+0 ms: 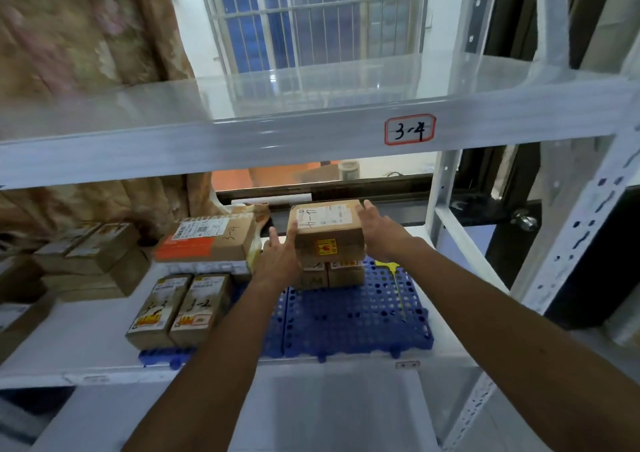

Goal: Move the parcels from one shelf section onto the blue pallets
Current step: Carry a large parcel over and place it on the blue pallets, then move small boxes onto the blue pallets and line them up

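Head view: a box (pixel 327 230) marked "4-4" sits between both hands over the back of the right blue pallet (pixel 356 313), on the lower shelf (pixel 86 341). The right hand (pixel 379 230) lies along the box's right side, its fingers fairly straight and reaching toward the back edge; its thumb is hidden. The left hand (pixel 277 261) is spread wide at the box's left side, with the thumb against the left edge and one finger pointing up, clear of the box. Directly under the box are two small boxes (pixel 329 275) side by side on the pallet; whether the box rests on them or hangs just above cannot be told.

To the left, a second blue pallet (pixel 162 354) shows from under more parcels. Two narrow boxes (pixel 180 308), marked "3-3" and "3-2", lie side by side at its front. Behind them lies a wide box (pixel 211 240) with an orange label and "3-4" written on it. Further left, blurred brown boxes (pixel 97 257) are stacked on the bare shelf.

The shelf beam above carries a red-edged tag (pixel 409 129) reading "3-4". Behind the rack are a barred window (pixel 311 19) and a patterned curtain (pixel 69 29).
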The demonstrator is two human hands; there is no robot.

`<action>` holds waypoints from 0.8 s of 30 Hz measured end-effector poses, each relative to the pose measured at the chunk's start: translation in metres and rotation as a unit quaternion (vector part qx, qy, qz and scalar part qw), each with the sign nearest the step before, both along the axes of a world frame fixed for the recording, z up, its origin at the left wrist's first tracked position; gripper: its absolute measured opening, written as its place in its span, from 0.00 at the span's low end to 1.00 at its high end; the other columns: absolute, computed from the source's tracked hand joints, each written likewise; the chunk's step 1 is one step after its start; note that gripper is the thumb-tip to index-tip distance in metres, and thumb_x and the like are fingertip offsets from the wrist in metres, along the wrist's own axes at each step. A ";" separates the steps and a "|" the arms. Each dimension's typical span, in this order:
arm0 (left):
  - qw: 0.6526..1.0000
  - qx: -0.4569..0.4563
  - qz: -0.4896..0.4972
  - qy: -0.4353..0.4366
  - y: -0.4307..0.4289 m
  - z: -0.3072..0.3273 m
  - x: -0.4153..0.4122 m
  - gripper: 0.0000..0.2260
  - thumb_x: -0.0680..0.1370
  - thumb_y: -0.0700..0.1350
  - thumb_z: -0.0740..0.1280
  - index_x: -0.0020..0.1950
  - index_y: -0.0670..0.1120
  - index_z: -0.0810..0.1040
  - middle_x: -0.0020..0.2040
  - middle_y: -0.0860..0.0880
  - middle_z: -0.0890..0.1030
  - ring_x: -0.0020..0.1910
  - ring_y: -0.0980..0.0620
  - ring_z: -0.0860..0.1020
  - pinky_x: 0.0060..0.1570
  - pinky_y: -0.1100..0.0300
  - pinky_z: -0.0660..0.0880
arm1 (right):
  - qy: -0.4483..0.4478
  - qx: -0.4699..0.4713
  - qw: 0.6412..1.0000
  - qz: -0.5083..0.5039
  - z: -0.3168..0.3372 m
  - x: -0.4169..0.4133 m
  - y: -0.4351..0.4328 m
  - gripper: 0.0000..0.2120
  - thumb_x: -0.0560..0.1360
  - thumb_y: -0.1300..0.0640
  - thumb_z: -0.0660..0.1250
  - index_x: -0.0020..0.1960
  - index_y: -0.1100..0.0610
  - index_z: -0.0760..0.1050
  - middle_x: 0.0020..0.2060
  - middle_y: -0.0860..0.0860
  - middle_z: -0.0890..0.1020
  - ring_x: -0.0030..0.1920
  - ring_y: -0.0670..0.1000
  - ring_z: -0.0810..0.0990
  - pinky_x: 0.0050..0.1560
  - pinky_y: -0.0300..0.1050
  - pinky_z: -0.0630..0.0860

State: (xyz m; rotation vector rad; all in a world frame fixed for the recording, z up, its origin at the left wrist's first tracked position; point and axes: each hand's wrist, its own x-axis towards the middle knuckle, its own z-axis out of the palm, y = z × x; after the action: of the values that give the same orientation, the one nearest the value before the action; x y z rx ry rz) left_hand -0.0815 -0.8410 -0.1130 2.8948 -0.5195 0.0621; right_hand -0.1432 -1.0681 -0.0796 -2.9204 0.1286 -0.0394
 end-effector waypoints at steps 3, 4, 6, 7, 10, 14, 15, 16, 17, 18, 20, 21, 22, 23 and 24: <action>1.000 -0.011 0.009 -0.015 0.010 0.009 -0.008 0.43 0.76 0.48 0.71 0.81 0.54 0.46 0.79 0.37 0.51 0.75 0.35 0.60 0.69 0.43 0.67 | -0.033 -0.037 0.999 0.003 0.012 -0.002 0.002 0.45 0.75 0.55 0.70 0.80 0.56 0.42 0.79 0.56 0.48 0.75 0.64 0.59 0.72 0.61 0.63; 1.000 -0.016 0.010 -0.022 0.015 0.012 -0.011 0.42 0.75 0.48 0.71 0.81 0.53 0.48 0.79 0.38 0.51 0.76 0.36 0.58 0.69 0.44 0.67 | -0.046 -0.057 0.997 0.008 0.016 -0.002 0.006 0.45 0.75 0.55 0.70 0.80 0.57 0.43 0.79 0.56 0.50 0.75 0.63 0.57 0.73 0.59 0.61; 0.999 -0.021 0.013 -0.026 0.026 0.022 -0.019 0.41 0.75 0.47 0.71 0.81 0.52 0.50 0.80 0.39 0.51 0.76 0.36 0.59 0.67 0.45 0.68 | -0.063 -0.085 0.994 0.026 0.024 -0.001 0.018 0.44 0.75 0.54 0.69 0.80 0.58 0.44 0.79 0.57 0.51 0.77 0.61 0.55 0.76 0.57 0.58; 0.999 -0.027 0.019 -0.024 0.033 0.027 -0.021 0.40 0.75 0.47 0.71 0.80 0.52 0.51 0.80 0.40 0.52 0.74 0.36 0.62 0.63 0.45 0.70 | -0.064 -0.092 0.993 0.036 0.027 -0.001 0.025 0.44 0.75 0.54 0.69 0.80 0.58 0.45 0.79 0.57 0.51 0.77 0.61 0.54 0.76 0.57 0.56; 0.998 -0.044 0.039 -0.039 0.058 0.042 -0.031 0.38 0.76 0.49 0.69 0.80 0.53 0.51 0.78 0.38 0.57 0.71 0.34 0.66 0.62 0.46 0.70 | -0.064 -0.095 0.991 0.071 0.037 -0.001 0.054 0.42 0.75 0.54 0.69 0.79 0.59 0.48 0.78 0.58 0.54 0.76 0.60 0.56 0.75 0.56 0.58; 0.997 -0.023 0.071 -0.033 0.109 0.063 -0.047 0.37 0.78 0.47 0.67 0.81 0.50 0.48 0.79 0.37 0.52 0.74 0.35 0.62 0.68 0.46 0.66 | -0.070 -0.068 0.988 0.120 0.053 -0.002 0.106 0.35 0.75 0.56 0.68 0.76 0.62 0.56 0.71 0.59 0.65 0.70 0.59 0.66 0.68 0.53 0.66; 0.996 -0.020 0.080 -0.039 0.124 0.069 -0.051 0.38 0.78 0.48 0.67 0.81 0.50 0.48 0.79 0.37 0.51 0.75 0.36 0.61 0.68 0.47 0.66 | -0.074 -0.068 0.987 0.129 0.058 -0.003 0.121 0.32 0.75 0.57 0.66 0.75 0.61 0.57 0.70 0.59 0.67 0.69 0.59 0.67 0.67 0.53 0.67; 0.994 -0.014 0.090 -0.053 0.141 0.076 -0.055 0.38 0.78 0.51 0.68 0.81 0.50 0.48 0.79 0.37 0.52 0.75 0.37 0.61 0.68 0.47 0.66 | -0.077 -0.073 0.985 0.139 0.062 -0.003 0.138 0.30 0.75 0.58 0.66 0.74 0.61 0.59 0.68 0.58 0.68 0.67 0.59 0.68 0.66 0.53 0.67; 0.993 -0.007 0.100 -0.065 0.161 0.081 -0.057 0.39 0.78 0.54 0.68 0.81 0.51 0.49 0.79 0.38 0.55 0.74 0.37 0.63 0.67 0.47 0.66 | -0.082 -0.081 0.982 0.152 0.067 -0.004 0.155 0.29 0.75 0.58 0.66 0.72 0.60 0.61 0.67 0.58 0.68 0.66 0.60 0.69 0.65 0.53 0.68; 0.992 -0.009 0.107 -0.069 0.181 0.085 -0.059 0.39 0.77 0.58 0.67 0.81 0.53 0.49 0.78 0.39 0.59 0.72 0.38 0.67 0.66 0.46 0.68 | -0.088 -0.088 0.979 0.164 0.072 -0.006 0.173 0.28 0.74 0.57 0.66 0.71 0.60 0.62 0.66 0.57 0.68 0.66 0.60 0.69 0.64 0.54 0.68; 0.991 -0.008 0.121 -0.052 0.226 0.088 -0.061 0.39 0.74 0.60 0.66 0.80 0.57 0.49 0.75 0.42 0.67 0.68 0.40 0.71 0.63 0.45 0.72 | -0.095 -0.100 0.974 0.179 0.081 -0.012 0.210 0.28 0.76 0.53 0.65 0.72 0.59 0.62 0.67 0.57 0.67 0.67 0.61 0.69 0.64 0.57 0.69; 0.990 -0.024 0.130 -0.040 0.247 0.093 -0.067 0.39 0.75 0.57 0.67 0.79 0.57 0.49 0.74 0.42 0.68 0.69 0.40 0.70 0.64 0.45 0.71 | -0.100 -0.112 0.971 0.185 0.084 -0.015 0.228 0.28 0.77 0.51 0.65 0.73 0.59 0.62 0.69 0.58 0.67 0.67 0.61 0.69 0.64 0.57 0.70; 0.988 -0.037 0.144 -0.031 0.263 0.103 -0.082 0.37 0.76 0.53 0.67 0.80 0.55 0.51 0.74 0.41 0.67 0.70 0.38 0.69 0.65 0.44 0.70 | -0.108 -0.125 0.967 0.192 0.087 -0.018 0.247 0.29 0.77 0.50 0.64 0.74 0.59 0.61 0.70 0.58 0.67 0.68 0.61 0.69 0.64 0.57 0.70; 0.986 -0.043 0.156 -0.031 0.281 0.112 -0.094 0.34 0.78 0.50 0.66 0.80 0.52 0.54 0.74 0.41 0.67 0.70 0.38 0.69 0.66 0.45 0.69 | -0.117 -0.135 0.964 0.197 0.088 -0.021 0.266 0.29 0.77 0.51 0.64 0.74 0.59 0.61 0.70 0.59 0.66 0.68 0.61 0.69 0.64 0.57 0.71; 0.983 -0.038 0.174 -0.034 0.299 0.119 -0.104 0.30 0.79 0.47 0.65 0.79 0.48 0.58 0.72 0.41 0.69 0.69 0.38 0.69 0.67 0.45 0.68 | -0.122 -0.143 0.961 0.205 0.091 -0.025 0.285 0.30 0.76 0.52 0.65 0.75 0.59 0.61 0.71 0.59 0.66 0.69 0.61 0.69 0.64 0.57 0.72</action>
State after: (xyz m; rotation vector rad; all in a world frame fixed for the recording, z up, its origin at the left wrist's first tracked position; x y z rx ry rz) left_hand -0.1856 -0.5424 0.0063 2.8813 -0.0156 0.2268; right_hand -0.1678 -0.7828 0.0111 -3.1277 -0.5656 -0.3768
